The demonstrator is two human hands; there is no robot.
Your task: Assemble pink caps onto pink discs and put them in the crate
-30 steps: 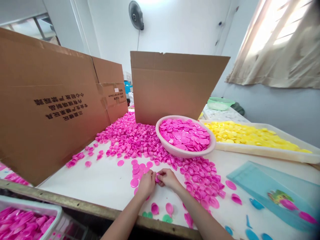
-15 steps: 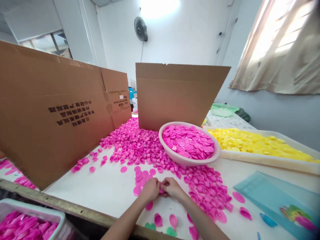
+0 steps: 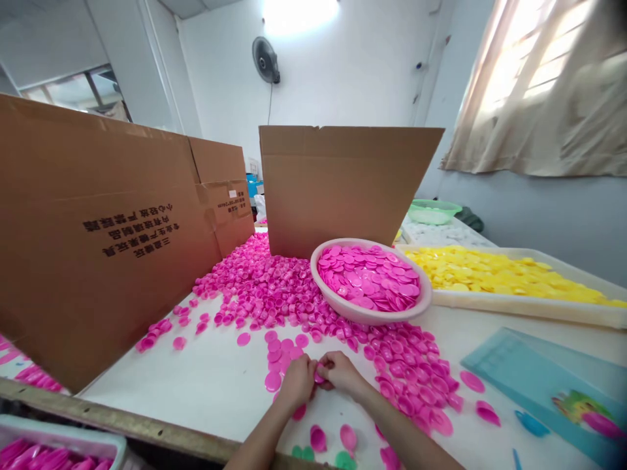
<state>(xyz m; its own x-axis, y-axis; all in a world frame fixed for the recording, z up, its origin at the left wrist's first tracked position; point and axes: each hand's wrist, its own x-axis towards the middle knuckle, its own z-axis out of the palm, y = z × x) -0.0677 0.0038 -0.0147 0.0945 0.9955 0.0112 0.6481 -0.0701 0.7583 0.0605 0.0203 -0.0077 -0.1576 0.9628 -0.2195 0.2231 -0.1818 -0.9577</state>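
Note:
My left hand (image 3: 297,384) and my right hand (image 3: 340,374) meet above the white table top (image 3: 210,391). Their fingers pinch a small pink plastic piece (image 3: 320,377), mostly hidden by them. Loose pink discs (image 3: 277,356) lie beside my left hand, and a broad heap of pink plastic caps (image 3: 255,284) spreads behind both hands. A pale pink basin (image 3: 365,318) holds more pink discs. Near my wrists lie pink oval pieces (image 3: 318,438) and green pieces (image 3: 345,461).
Upright cardboard sheets (image 3: 98,261) (image 3: 337,189) stand along the table's far side. At right are a white tray of yellow discs (image 3: 519,305) and a translucent blue sheet (image 3: 533,372). A bin of pink pieces (image 3: 63,431) sits below the table's wooden front edge (image 3: 122,418).
My hands stay together on the small pink piece. The whole scene sits slightly lower in the view than a second ago.

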